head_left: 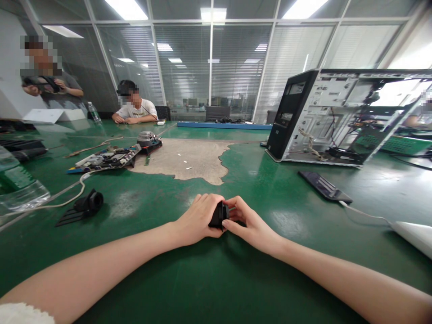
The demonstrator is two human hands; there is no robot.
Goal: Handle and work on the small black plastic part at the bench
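Note:
Between my two hands, low over the green table [148,265], is a small black part with a round end [216,219]. My left hand [200,218] wraps round its boxy left side, fingers curled over the top. On the other side, my right hand [248,223] grips the round end between thumb and fingers. Much of the part is hidden by my hands, so its exact kind does not show. Farther left lies another black piece with a round, tube-like end and flat slats [88,202].
At right stands an opened computer case [293,117], with a cabled phone [324,186] before it. A circuit board [108,157], cooler fan [148,138] and clear bottle [20,184] are at left. Two people [138,108] are beyond the table's far left. A blue strip [222,125] edges the back.

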